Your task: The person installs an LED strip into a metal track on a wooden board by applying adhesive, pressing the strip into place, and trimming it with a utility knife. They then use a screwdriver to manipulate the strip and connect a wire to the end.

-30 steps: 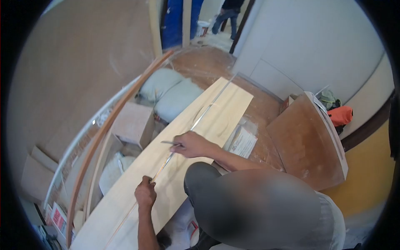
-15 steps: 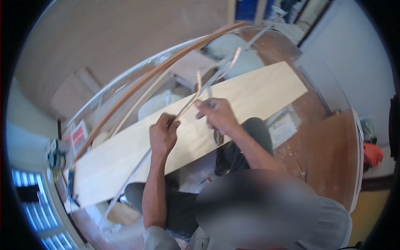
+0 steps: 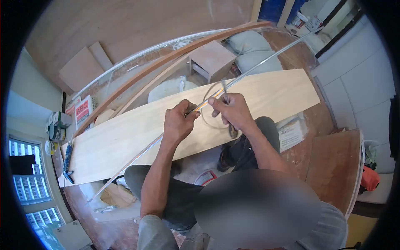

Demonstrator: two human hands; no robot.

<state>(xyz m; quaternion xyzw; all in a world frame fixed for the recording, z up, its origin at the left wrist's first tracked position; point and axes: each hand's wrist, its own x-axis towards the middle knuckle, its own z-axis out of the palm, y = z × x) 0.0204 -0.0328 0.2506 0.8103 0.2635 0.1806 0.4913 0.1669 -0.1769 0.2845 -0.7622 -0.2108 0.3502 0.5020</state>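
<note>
A long, thin metal channel [image 3: 266, 59] runs diagonally over a pale wooden board [image 3: 275, 91] that lies across my knees. My left hand [image 3: 179, 121] pinches the channel near its middle. Just to the right, my right hand [image 3: 234, 111] is closed around a slim tool [image 3: 232, 132], its dark end below the fist and a narrow grey end above. The right thumb rests at the channel. An orange and white flexible strip [image 3: 200, 106] shows along the channel between my hands. A thin grey loop [image 3: 203, 118] curves around this spot and hangs over the board.
A blue caulking gun [image 3: 67, 160] lies at the board's left end. Beyond the board are a brown wooden strip [image 3: 166, 62], a small wooden box [image 3: 212, 60] and pale sacks [image 3: 258, 60]. Tins [image 3: 58, 125] stand at left; a brown panel [image 3: 333, 171] is at right.
The loose orange strip ends that stuck up above my hands now show as a line along the channel and a loop. My hands have come closer together, and the view has shifted.
</note>
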